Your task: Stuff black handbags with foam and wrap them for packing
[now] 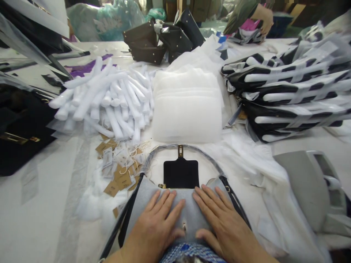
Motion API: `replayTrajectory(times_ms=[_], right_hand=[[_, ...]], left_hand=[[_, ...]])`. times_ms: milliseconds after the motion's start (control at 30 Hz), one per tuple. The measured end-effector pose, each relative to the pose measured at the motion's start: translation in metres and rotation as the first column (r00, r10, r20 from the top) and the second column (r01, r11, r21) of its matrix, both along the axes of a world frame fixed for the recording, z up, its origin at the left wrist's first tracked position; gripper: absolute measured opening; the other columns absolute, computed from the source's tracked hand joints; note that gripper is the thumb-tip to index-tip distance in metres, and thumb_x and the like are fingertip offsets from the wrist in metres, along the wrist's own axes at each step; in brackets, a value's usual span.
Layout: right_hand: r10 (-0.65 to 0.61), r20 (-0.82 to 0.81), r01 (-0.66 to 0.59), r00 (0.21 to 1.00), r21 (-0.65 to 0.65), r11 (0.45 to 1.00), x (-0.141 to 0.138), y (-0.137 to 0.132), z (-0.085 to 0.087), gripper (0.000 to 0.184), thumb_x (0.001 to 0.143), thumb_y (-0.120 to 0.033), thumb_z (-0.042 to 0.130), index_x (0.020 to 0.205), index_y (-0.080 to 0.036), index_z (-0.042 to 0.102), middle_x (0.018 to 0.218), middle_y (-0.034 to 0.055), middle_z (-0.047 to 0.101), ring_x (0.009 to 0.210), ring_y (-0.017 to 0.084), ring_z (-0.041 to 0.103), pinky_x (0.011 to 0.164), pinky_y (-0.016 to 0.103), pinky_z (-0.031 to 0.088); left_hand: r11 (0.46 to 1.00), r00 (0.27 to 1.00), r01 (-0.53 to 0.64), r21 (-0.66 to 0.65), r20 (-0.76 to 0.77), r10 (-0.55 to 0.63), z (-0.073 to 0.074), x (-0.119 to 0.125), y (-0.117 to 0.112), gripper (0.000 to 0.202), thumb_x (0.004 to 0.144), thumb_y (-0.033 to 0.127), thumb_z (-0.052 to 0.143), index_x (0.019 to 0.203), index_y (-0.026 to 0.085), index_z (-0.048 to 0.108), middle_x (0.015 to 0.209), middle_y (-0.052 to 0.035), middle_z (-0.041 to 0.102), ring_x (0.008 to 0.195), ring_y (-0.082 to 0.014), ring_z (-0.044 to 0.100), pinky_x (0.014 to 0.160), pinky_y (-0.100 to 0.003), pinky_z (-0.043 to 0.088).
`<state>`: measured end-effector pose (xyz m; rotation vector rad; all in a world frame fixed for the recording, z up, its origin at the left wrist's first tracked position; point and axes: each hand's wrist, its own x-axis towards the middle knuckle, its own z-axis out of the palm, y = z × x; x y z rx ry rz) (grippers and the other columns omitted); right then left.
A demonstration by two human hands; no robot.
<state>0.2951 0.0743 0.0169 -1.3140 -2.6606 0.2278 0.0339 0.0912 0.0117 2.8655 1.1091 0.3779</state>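
Note:
A handbag (189, 208) with a light grey front and black sides lies flat on the table right before me. Its black flap (181, 173), tipped with a gold clasp (180, 151), is folded back away from me, inside the arc of the wrapped handle (153, 153). My left hand (159, 223) rests flat on the left half of the grey front, fingers spread. On the right half lies my right hand (219, 215), also flat with fingers apart. A small metal fitting (184, 227) shows between the two hands.
Beyond the bag sits a stack of white foam sheets (189, 109). White foam rods (109, 95) and brown tags (120, 179) lie to the left. Wrapped black bags (296, 87) are stacked right, near a grey device (315, 190). A co-worker's hand (263, 18) shows at the back.

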Motion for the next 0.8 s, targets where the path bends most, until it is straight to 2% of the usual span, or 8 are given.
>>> replayTrajectory(times_ms=[67,200,333,433,500,600,667,800], right_hand=[[-0.021,0.041,0.021,0.999,-0.012,1.0,0.0,-0.008,-0.001,0.072,0.095,-0.053,0.053,0.153,-0.015,0.036,0.156,0.0123,0.041,0.142,0.033,0.038,0.113,0.056,0.037],[-0.07,0.035,0.071,0.997,-0.033,0.997,-0.003,-0.011,-0.005,0.066,0.097,-0.043,0.052,0.154,-0.018,0.034,0.159,0.0108,0.034,0.146,0.031,0.034,0.118,0.056,0.03],[-0.073,0.007,0.073,0.997,-0.054,0.996,-0.004,-0.013,-0.001,0.06,0.098,-0.04,0.052,0.152,-0.017,0.039,0.158,0.0121,0.037,0.146,0.03,0.034,0.119,0.056,0.027],[-0.064,-0.024,0.061,0.998,-0.101,0.993,-0.005,-0.006,0.015,0.056,0.097,-0.038,0.055,0.147,-0.015,0.046,0.153,0.013,0.045,0.142,0.03,0.04,0.118,0.056,0.03],[-0.099,-0.077,0.089,0.992,-0.124,0.988,-0.01,0.009,0.029,0.05,0.098,-0.034,0.054,0.143,-0.014,0.051,0.147,0.0134,0.053,0.137,0.028,0.047,0.116,0.049,0.036],[-0.234,-0.136,0.212,0.963,-0.161,0.964,-0.025,0.049,0.042,0.041,0.098,-0.029,0.055,0.135,-0.013,0.057,0.137,0.0134,0.062,0.128,0.024,0.056,0.109,0.038,0.043],[-0.301,-0.111,0.275,0.947,-0.2,0.94,-0.039,0.083,0.042,0.039,0.095,-0.028,0.059,0.131,-0.013,0.06,0.129,0.0143,0.066,0.12,0.026,0.061,0.104,0.038,0.046],[-0.338,-0.073,0.308,0.938,-0.269,0.913,-0.06,0.135,0.034,0.033,0.086,-0.032,0.071,0.113,-0.012,0.07,0.092,0.0091,0.077,0.086,0.025,0.072,0.077,0.032,0.055]], left_hand=[[0.998,0.999,0.02,-0.051,-0.05,-0.022,0.002,-0.004,-0.008,0.075,0.091,0.073,0.041,0.147,0.022,0.046,0.147,-0.0162,0.052,0.134,-0.0315,0.051,0.107,-0.052,0.043],[0.993,0.998,-0.008,-0.115,-0.068,0.0,0.003,-0.006,-0.017,0.078,0.089,0.069,0.05,0.153,0.027,0.036,0.16,-0.0157,0.033,0.145,-0.0342,0.034,0.115,-0.056,0.033],[0.99,0.999,-0.023,-0.137,-0.041,0.017,0.001,-0.004,-0.019,0.073,0.089,0.064,0.056,0.151,0.029,0.04,0.161,-0.0141,0.031,0.146,-0.0345,0.033,0.117,-0.056,0.028],[0.991,1.0,-0.028,-0.133,-0.008,0.028,0.0,-0.004,-0.02,0.068,0.091,0.064,0.052,0.148,0.03,0.044,0.159,-0.0132,0.034,0.145,-0.0328,0.034,0.118,-0.055,0.025],[0.992,0.999,-0.028,-0.127,0.012,0.03,-0.001,-0.005,-0.021,0.067,0.091,0.066,0.049,0.147,0.031,0.045,0.158,-0.0124,0.037,0.145,-0.0321,0.035,0.118,-0.054,0.026],[0.993,0.999,-0.023,-0.112,0.023,0.026,-0.003,-0.006,-0.021,0.066,0.092,0.067,0.047,0.147,0.031,0.046,0.157,-0.0128,0.039,0.145,-0.0329,0.036,0.117,-0.053,0.025],[0.994,1.0,-0.019,-0.11,0.015,0.02,-0.005,-0.007,-0.021,0.066,0.093,0.067,0.045,0.148,0.031,0.045,0.157,-0.0136,0.039,0.145,-0.0336,0.035,0.117,-0.054,0.025],[0.993,1.0,-0.015,-0.115,-0.001,0.015,-0.007,-0.007,-0.02,0.067,0.093,0.068,0.042,0.149,0.031,0.044,0.157,-0.0142,0.039,0.144,-0.0336,0.036,0.118,-0.053,0.022]])
